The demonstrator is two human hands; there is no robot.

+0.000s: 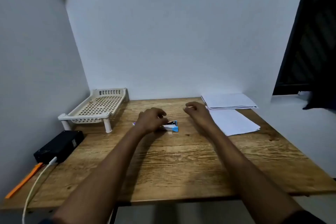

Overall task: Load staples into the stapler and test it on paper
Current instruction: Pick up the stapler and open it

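1. Near edge, left: an orange strip and a white cable run up to a black box. Well clear of the work. Risk is low unless a forearm sweeps left and drags the cable.

2. Mid-bench: bare wood grain between the forearms. If loose staples spill here, I judge they would be hard to spot against the grain.

3. Left hand: lies over the rear of the small blue-and-white stapler, which sits on the bench near the middle. Fingers curl down toward it; whether the grip is pinching the body or just resting on it, cannot tell, since the hand hides the contact. The blue nose points right and the top looks raised, though blur leaves that uncertain.

4. A small whitish-purple item peeks out left of the left wrist. Possibly the staple box; too small to confirm. The wrist could knock it.

5. Right hand: hovers apart from the stapler, fingers loosely curled, holding nothing visible. No staple strip seen in it.

6. Hazards as judged: a light stapler skidding if pressed one-handed; a strip breaking or seating crooked in the channel; fingertips caught when the top snaps closed.

7. Right rear: paper sheets and a further stack, not yet brought over. The single sheet overhangs nothing, but a reach could slide it.

8. Far left: cream tray, apparently uninvolved.
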